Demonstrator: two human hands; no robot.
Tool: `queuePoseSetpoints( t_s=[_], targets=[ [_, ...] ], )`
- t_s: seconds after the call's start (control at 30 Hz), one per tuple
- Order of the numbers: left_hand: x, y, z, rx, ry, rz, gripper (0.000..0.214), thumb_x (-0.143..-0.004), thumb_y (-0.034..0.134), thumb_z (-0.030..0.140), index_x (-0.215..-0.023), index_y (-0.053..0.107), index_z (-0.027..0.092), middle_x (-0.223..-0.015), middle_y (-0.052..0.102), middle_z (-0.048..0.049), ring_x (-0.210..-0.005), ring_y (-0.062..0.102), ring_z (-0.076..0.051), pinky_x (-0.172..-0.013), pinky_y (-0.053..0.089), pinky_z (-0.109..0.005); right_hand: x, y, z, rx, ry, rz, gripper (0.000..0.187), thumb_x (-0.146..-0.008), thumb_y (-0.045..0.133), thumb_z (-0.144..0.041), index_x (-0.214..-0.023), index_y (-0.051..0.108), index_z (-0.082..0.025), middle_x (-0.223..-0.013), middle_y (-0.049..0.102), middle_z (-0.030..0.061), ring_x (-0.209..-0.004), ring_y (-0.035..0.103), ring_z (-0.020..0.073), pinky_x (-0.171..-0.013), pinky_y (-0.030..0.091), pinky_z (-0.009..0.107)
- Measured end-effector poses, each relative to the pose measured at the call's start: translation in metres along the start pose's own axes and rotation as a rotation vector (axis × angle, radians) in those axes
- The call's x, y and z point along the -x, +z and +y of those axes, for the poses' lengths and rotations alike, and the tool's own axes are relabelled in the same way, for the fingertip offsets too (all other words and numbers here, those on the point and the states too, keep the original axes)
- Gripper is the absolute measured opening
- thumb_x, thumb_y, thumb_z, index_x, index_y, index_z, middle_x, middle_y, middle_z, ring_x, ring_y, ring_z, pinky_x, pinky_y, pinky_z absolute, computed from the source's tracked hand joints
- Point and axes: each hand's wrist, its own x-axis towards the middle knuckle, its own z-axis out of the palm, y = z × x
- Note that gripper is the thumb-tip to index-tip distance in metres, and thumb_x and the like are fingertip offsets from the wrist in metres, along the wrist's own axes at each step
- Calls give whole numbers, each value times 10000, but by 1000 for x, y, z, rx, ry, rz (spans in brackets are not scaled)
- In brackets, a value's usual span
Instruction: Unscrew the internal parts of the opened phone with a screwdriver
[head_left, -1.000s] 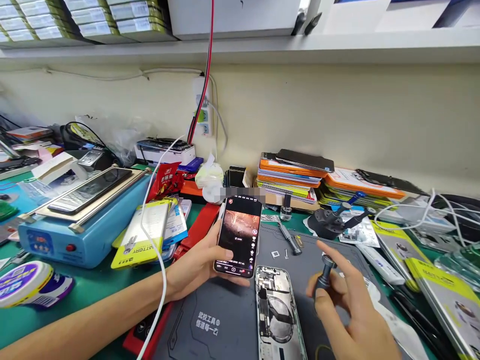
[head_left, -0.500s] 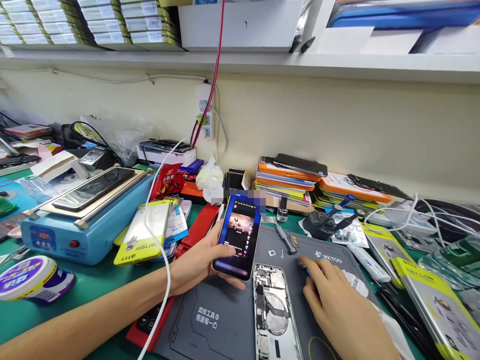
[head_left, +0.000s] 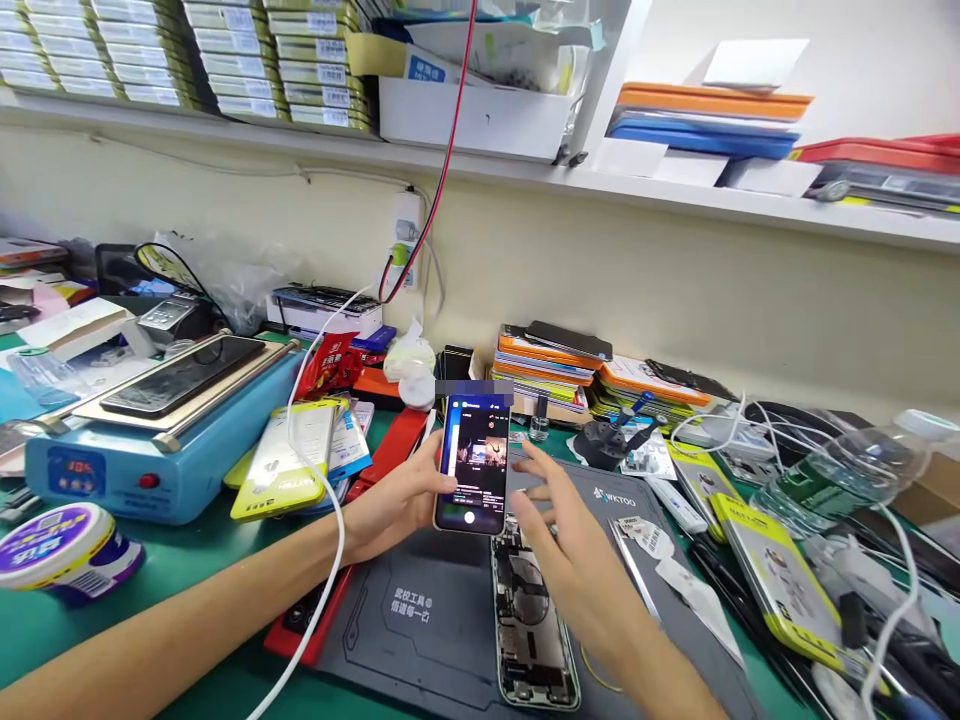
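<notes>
Green table (head_left: 199,560) against a cream wall (head_left: 712,290), with a white shelf (head_left: 697,203) running above. Central to the view, the lit phone (head_left: 474,465) is held up over the grey mat (head_left: 420,655), its screen turned toward you and showing small previews on a dark ground. Your left hand (head_left: 401,500) grips its lower left side: the thumb lies over the front edge, and the other fingers pass behind. Your right hand (head_left: 574,550) is just beside the phone's right edge, fingers spread and slightly bent, with nothing visible in their hold; whether a fingertip meets the phone cannot be told. Below, partly hidden by your right hand, an opened phone (head_left: 532,640) lies on the mat with its inner parts exposed. Farther right, also on the mat, are white paper scraps (head_left: 697,600). A white cable (head_left: 339,540) crosses in front of your left forearm. To the left, note the yellow packets (head_left: 285,460), the blue machine (head_left: 169,475) bearing a dark phone (head_left: 184,375), and the purple-lidded tub (head_left: 67,550) nearest you. Toward the wall rises a stack of orange and yellow packs (head_left: 544,365); at far right, a clear plastic bottle (head_left: 832,480) lies tilted among further packets and cables.
</notes>
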Motion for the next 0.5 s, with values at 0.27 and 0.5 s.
queuePoseSetpoints(
  t_s=[0.27, 0.5],
  targets=[
    [-1, -3, -4, -55, 32, -26, 599, -934, 654, 236, -1478, 411, 304, -1508, 516, -107, -1272, 614, -263, -963, 559, -367, -8, 17, 1, -292, -59, -97, 555, -1045, 428, -590, -1559, 353, -393, -1258, 601, 40, -859, 610, 130, -720, 526, 275],
    [-1, -7, -6, -100, -31, 51, 579, -977, 599, 361, -1520, 401, 319, -1487, 547, -88, -1229, 637, -238, -919, 570, -341, 1, 26, 5, -425, -18, -95, 522, -1043, 473, -546, -1531, 401, -377, -1353, 584, 39, -769, 596, 85, -642, 524, 217]
  ],
)
